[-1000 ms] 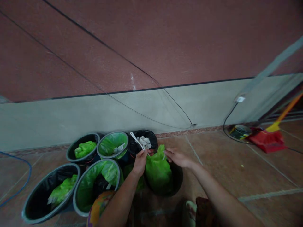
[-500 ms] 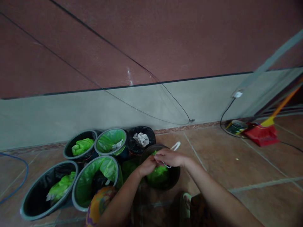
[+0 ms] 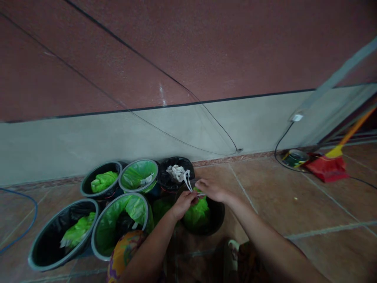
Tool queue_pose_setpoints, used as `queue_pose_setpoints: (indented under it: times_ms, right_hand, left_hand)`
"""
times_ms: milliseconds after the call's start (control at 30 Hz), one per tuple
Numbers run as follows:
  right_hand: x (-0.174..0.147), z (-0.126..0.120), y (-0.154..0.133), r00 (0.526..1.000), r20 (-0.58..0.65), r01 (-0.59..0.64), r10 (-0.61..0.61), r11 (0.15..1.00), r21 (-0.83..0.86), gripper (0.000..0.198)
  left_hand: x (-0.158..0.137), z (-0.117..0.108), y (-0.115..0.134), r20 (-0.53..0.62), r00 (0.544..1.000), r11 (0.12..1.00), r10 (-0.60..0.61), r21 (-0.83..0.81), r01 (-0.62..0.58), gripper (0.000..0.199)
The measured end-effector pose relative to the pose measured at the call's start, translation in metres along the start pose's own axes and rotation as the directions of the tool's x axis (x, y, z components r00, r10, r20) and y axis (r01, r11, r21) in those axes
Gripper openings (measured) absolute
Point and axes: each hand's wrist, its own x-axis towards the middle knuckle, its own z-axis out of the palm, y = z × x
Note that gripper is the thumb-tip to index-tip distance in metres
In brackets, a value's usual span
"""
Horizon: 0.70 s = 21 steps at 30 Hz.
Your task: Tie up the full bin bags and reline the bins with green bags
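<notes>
Head view, near to far: I see my left hand [image 3: 183,202] and right hand [image 3: 211,190] pinched on a white drawstring [image 3: 188,183] above the green bag [image 3: 196,212] in a dark bin [image 3: 217,220]. At 9 o'clock sit 2 green-lined bins [image 3: 118,228]; at 2 o'clock, well apart, a red dustpan [image 3: 322,168].

The bag [image 3: 198,211] under the hands is bright green, its drawstring [image 3: 187,181] white, and the bin [image 3: 217,217] holding it is dark, nearly black. The large bin [image 3: 38,255] at the left has a grey rim and black liner. The wall is maroon above a black line and pale grey below; the floor tiles are reddish brown. The dustpan [image 3: 324,168] is red, the broom handle [image 3: 355,131] orange, and the sleeve [image 3: 123,255] shows a yellow, orange and blue pattern.
</notes>
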Motion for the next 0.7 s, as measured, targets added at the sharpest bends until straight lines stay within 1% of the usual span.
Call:
queue_pose_setpoints:
  times_ms: [67,133,233,267,333,367,400,433,500,533,600,700]
  right_hand:
    - [-0.002,0.006,-0.002,0.997,0.037,0.074,-0.067,0.963,-0.26,0.028]
    - [-0.004,0.009,-0.005,0.994,0.055,0.11,-0.095,0.907,-0.407,0.024]
    - [-0.006,0.007,-0.009,0.989,0.131,0.128,-0.075,0.876,-0.465,0.028]
    - [-0.007,0.005,-0.01,0.985,0.162,0.124,-0.054,0.878,-0.463,0.028]
    - [-0.007,0.002,-0.008,0.982,0.189,0.085,0.004,0.883,-0.462,0.026]
    - [-0.006,0.0,-0.006,0.986,0.167,0.058,0.023,0.884,-0.464,0.024]
    - [-0.005,0.0,-0.004,0.993,0.12,0.041,0.016,0.888,-0.459,0.023]
    - [-0.003,0.0,-0.003,0.998,0.055,0.04,-0.017,0.896,-0.441,0.023]
    - [0.001,0.001,0.0,0.989,-0.058,0.109,-0.138,0.926,-0.361,0.027]
    - [0.003,0.002,0.002,0.977,-0.078,0.166,-0.199,0.937,-0.308,0.029]
    - [0.006,0.007,0.004,0.959,-0.034,0.267,-0.28,0.941,-0.209,0.026]
    - [0.01,0.014,0.011,0.936,0.129,0.344,-0.327,0.927,-0.151,0.012]
  left_hand:
    - [0.002,-0.002,-0.002,-0.019,1.0,1.0,0.018,0.024,-0.017,0.046]
    - [0.005,-0.006,-0.004,-0.06,0.998,0.999,0.034,0.044,-0.031,0.042]
    - [0.008,-0.012,-0.005,-0.132,0.991,0.997,0.02,0.078,-0.01,0.026]
    - [0.008,-0.014,-0.005,-0.139,0.99,0.993,0.019,0.119,-0.003,0.021]
    - [0.007,-0.016,-0.003,-0.105,0.993,0.963,0.058,0.268,-0.028,0.015]
    - [0.006,-0.016,-0.002,-0.063,0.993,0.927,0.098,0.368,-0.069,0.013]
    - [0.004,-0.015,0.0,-0.012,0.989,0.875,0.15,0.468,-0.127,0.012]
    - [0.002,-0.014,0.002,0.039,0.978,0.81,0.204,0.554,-0.191,0.011]
    - [-0.003,-0.01,0.005,0.107,0.945,0.681,0.31,0.669,-0.299,0.012]
    - [-0.005,-0.008,0.008,0.125,0.926,0.626,0.357,0.703,-0.336,0.014]
    - [-0.01,-0.005,0.012,0.17,0.887,0.538,0.43,0.74,-0.403,0.025]
    - [-0.014,-0.005,0.015,0.247,0.835,0.43,0.491,0.765,-0.479,0.035]
